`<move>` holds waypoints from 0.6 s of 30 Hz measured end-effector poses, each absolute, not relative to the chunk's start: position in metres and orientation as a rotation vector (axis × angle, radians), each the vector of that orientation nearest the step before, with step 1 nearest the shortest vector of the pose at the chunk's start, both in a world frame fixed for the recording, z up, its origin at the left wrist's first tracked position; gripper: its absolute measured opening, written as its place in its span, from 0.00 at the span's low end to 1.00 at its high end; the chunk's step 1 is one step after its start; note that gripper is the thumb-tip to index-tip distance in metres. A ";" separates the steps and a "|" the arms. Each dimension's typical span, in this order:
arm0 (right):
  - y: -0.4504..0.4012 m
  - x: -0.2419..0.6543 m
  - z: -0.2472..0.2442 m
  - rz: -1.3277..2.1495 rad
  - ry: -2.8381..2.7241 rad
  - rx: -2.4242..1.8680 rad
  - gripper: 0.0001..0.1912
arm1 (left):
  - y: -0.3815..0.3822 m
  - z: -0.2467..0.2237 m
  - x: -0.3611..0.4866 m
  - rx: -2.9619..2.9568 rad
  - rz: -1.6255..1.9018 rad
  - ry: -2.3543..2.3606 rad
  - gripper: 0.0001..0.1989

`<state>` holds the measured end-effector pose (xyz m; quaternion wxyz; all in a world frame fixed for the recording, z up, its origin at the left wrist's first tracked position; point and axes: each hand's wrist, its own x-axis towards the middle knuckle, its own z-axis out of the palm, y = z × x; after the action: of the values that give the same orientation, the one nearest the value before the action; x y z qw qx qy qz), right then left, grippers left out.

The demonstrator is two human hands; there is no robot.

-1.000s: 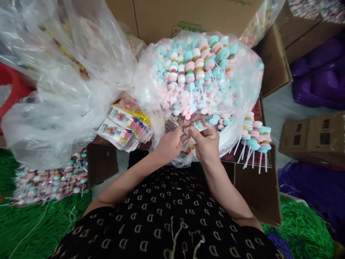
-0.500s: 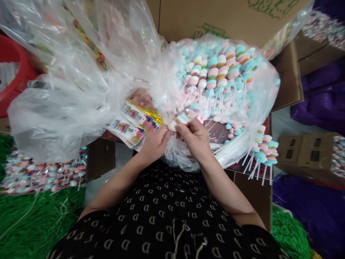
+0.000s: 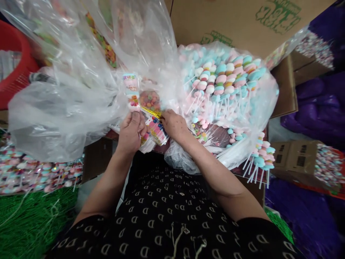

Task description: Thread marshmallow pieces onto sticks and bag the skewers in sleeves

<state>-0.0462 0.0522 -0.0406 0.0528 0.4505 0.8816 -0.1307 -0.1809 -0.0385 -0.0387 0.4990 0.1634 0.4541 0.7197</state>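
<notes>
My left hand (image 3: pixel 132 130) is closed round the lower end of a marshmallow skewer in a clear printed bag (image 3: pixel 131 90), which stands upright above the fist. My right hand (image 3: pixel 174 124) is pinched at the right end of a bunch of gold twist ties (image 3: pixel 150 112); its fingertips are partly hidden. Between the hands lies a stack of printed candy bags (image 3: pixel 157 131). Behind the ties is a clear bag of small orange and red candy rings (image 3: pixel 150 100).
A big clear bag of pink, blue and white marshmallow skewers (image 3: pixel 221 79) lies to the right. More skewers (image 3: pixel 262 153) hang over the table's right corner. Cloudy plastic bags (image 3: pixel 61 118) bulge at the left, near a red basket (image 3: pixel 20 54). Cardboard (image 3: pixel 229 21) stands behind.
Both hands have moved apart and leftward. The marshmallow skewer they held together is now inside a printed bag in my left hand. My right hand has come to the gold ties.
</notes>
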 end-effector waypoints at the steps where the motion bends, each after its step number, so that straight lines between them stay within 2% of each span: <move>1: 0.053 -0.047 -0.041 -0.397 2.676 1.391 0.19 | -0.038 -0.040 -0.181 0.400 1.744 1.090 0.21; 6: 0.058 -0.043 -0.049 -0.544 2.756 1.494 0.16 | -0.037 -0.040 -0.183 0.411 1.719 1.064 0.20; 12: 0.063 -0.027 -0.068 -1.239 2.935 1.686 0.08 | -0.037 -0.040 -0.183 0.407 1.700 1.079 0.21; 18: 0.052 -0.012 -0.068 -1.720 2.811 1.928 0.04 | -0.039 -0.041 -0.178 0.483 1.652 1.028 0.20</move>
<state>-0.0121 0.0518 -0.0680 -0.3318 0.4763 0.6946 -0.4249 -0.1777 -0.0389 -0.0414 0.5385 0.2031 0.4320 0.6944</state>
